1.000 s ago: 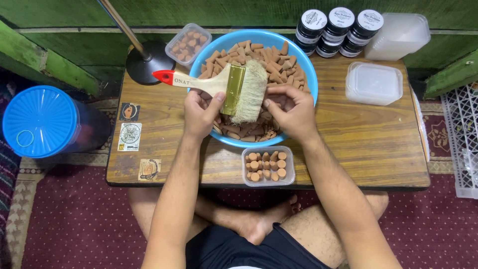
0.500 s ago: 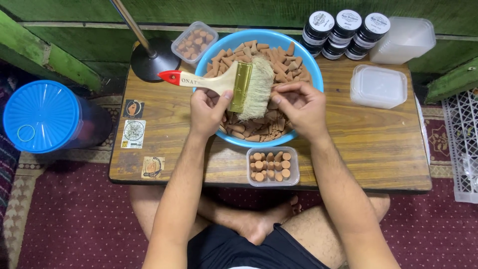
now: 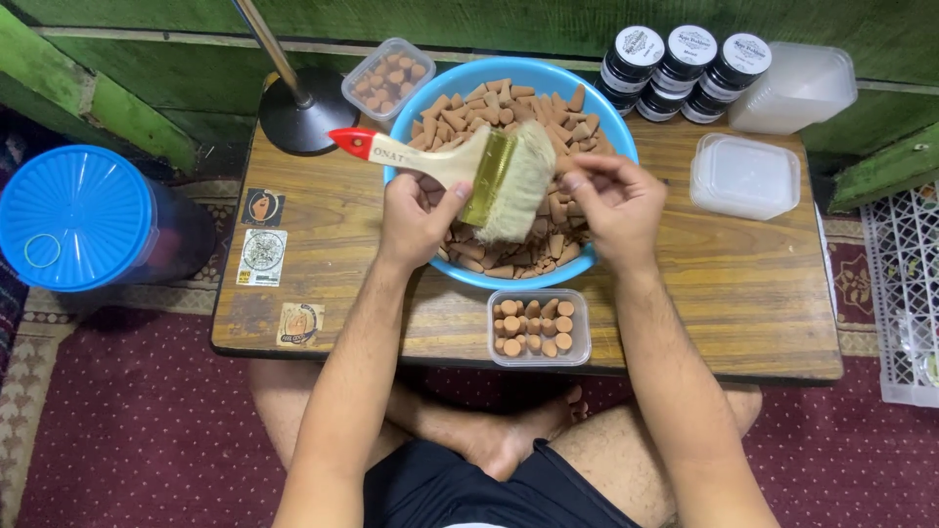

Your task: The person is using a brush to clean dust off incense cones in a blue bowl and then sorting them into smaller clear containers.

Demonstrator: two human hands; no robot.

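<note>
My left hand (image 3: 416, 215) grips the pale wooden handle of a wide paintbrush (image 3: 489, 176) with a red tip, its bristles pointing down over a blue bowl (image 3: 606, 122). The bowl is heaped with brown cones (image 3: 509, 103). My right hand (image 3: 611, 200) hovers beside the bristles with its fingers pinched on a small brown cone. In front of the bowl sits a clear box (image 3: 540, 328) with cones standing upright in rows.
The low wooden table (image 3: 724, 303) also carries a second clear box of cones (image 3: 388, 78), a black lamp base (image 3: 308, 122), several black-lidded jars (image 3: 685, 59) and stacked clear containers (image 3: 745, 176). A blue-lidded tub (image 3: 73, 220) stands to the left, a white crate (image 3: 905, 293) to the right.
Both hands have lifted a little above the bowl. The brush has tilted with its bristles more downward, and my right hand has come up to the bristles.
</note>
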